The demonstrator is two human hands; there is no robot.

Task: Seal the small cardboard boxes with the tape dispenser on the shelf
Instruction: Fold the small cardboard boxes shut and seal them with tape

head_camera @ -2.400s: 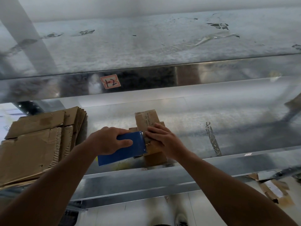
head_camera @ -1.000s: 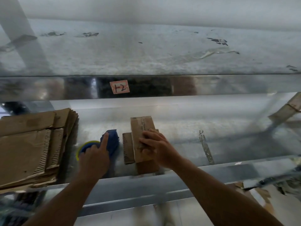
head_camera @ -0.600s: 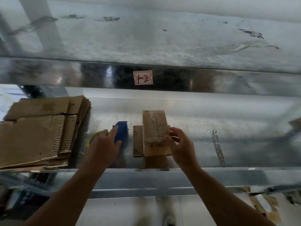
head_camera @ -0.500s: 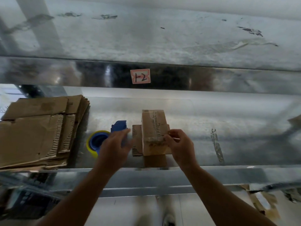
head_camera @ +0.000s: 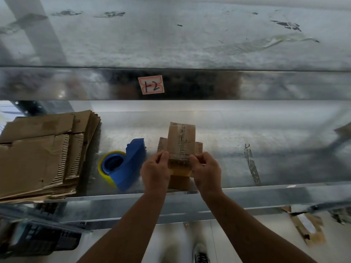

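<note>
Head view. On the galvanized shelf (head_camera: pixel 266 193), close to its front lip: a small cardboard box (head_camera: pixel 181 141), long and narrow, tape along its seam, resting on more corrugated cardboard. Near end pinched from both sides, left hand (head_camera: pixel 155 171) on the left edge, right hand (head_camera: pixel 207 171) on the right, fingers curled. Just left, untouched, a blue plastic tape dispenser (head_camera: pixel 131 166) (yellow-rimmed roll). Farther left, a ragged stack of flattened cardboard (head_camera: pixel 38 154). To the right, a wide stretch of dull metal.

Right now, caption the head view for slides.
Left hand and right hand pinch the small cardboard box on the shelf; tape dispenser beside.
</note>
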